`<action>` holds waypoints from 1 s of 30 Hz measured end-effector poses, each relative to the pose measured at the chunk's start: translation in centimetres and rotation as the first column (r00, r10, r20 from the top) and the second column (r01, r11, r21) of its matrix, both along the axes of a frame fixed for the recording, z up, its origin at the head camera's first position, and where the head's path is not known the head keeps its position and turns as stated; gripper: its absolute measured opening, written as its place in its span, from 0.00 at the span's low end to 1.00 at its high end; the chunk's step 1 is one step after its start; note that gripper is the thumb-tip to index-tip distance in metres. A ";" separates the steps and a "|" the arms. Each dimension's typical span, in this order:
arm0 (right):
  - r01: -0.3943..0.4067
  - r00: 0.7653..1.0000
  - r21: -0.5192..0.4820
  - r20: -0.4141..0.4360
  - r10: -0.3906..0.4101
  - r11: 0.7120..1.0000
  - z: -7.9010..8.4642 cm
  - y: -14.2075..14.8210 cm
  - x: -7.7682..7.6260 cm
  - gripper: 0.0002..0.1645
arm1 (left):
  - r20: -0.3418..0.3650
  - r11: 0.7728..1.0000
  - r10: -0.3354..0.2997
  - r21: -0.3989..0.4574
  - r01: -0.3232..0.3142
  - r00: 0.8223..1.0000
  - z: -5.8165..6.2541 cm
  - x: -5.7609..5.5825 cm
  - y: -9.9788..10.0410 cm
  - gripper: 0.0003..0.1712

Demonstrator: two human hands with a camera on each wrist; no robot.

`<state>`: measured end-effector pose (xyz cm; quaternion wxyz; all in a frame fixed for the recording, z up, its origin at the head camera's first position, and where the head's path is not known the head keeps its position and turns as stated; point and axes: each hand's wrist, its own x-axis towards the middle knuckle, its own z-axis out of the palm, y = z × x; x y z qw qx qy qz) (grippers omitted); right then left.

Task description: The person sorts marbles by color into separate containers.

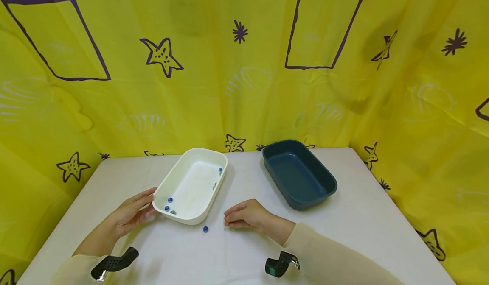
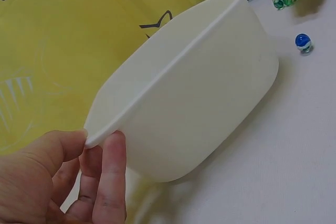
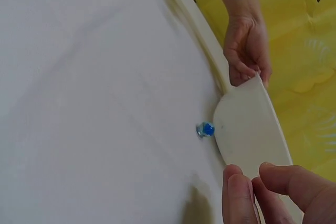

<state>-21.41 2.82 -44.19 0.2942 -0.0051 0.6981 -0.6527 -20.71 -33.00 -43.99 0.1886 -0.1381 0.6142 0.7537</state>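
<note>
My left hand point(image 1: 131, 213) pinches the near-left corner of a white plastic basin point(image 1: 196, 183), thumb on the rim and fingers beneath, as the left wrist view shows. Several blue and green glass marbles point(image 1: 170, 199) lie inside it. To the right of the basin, my right hand point(image 1: 246, 215) is held over the cloth with thumb and fingers curled together. Green glass marbles point(image 2: 279, 2) show at its fingertips in the left wrist view, mostly hidden by the fingers in the other views. A single blue-and-white marble point(image 2: 303, 42) lies on the cloth between basin and right hand.
A dark teal basin point(image 1: 299, 174) stands at the back right. White cloth point(image 1: 240, 259) covers the table. A yellow curtain point(image 1: 214, 107) with sea-creature drawings hangs behind and at both sides.
</note>
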 end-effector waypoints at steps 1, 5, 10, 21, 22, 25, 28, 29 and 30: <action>0.000 1.000 0.005 -0.005 0.000 1.000 -0.1 -0.3 0.2 0.13 | 0.000 1.000 -0.001 0.005 0.001 1.000 0.0 0.0 0.0 0.13; -0.008 0.999 0.016 -0.041 0.008 1.000 -0.6 -1.3 0.9 0.12 | -0.007 1.000 -0.002 0.011 0.002 1.000 -0.1 0.1 0.1 0.13; -0.022 0.992 0.054 -0.123 0.029 0.998 -1.0 -2.4 1.7 0.11 | -0.004 1.000 0.003 -0.009 -0.003 1.000 0.1 0.1 0.1 0.13; -0.020 0.890 0.274 -0.433 0.143 0.961 -1.7 -4.2 2.2 0.11 | -0.015 1.000 -0.004 -0.009 0.004 1.000 0.3 0.0 0.2 0.13; -0.020 0.884 0.286 -0.442 0.151 0.958 -1.8 -4.4 2.2 0.11 | -0.013 1.000 -0.002 -0.008 0.002 1.000 0.3 0.0 0.2 0.13; -0.027 0.866 0.303 -0.469 0.174 0.953 -1.9 -4.7 2.4 0.12 | -0.008 1.000 -0.001 -0.013 0.001 1.000 0.2 0.1 0.2 0.13; -0.032 0.841 0.323 -0.503 0.200 0.946 -2.0 -5.0 2.5 0.12 | -0.009 1.000 -0.002 -0.014 0.002 1.000 0.1 0.1 0.1 0.14; -0.032 0.832 0.331 -0.514 0.209 0.943 -2.0 -5.0 2.6 0.12 | -0.012 1.000 -0.005 -0.013 0.005 1.000 0.1 0.1 0.1 0.14; -0.032 0.822 0.339 -0.526 0.217 0.940 -2.1 -5.1 2.6 0.12 | -0.014 1.000 -0.005 -0.009 0.005 1.000 0.0 0.1 0.1 0.14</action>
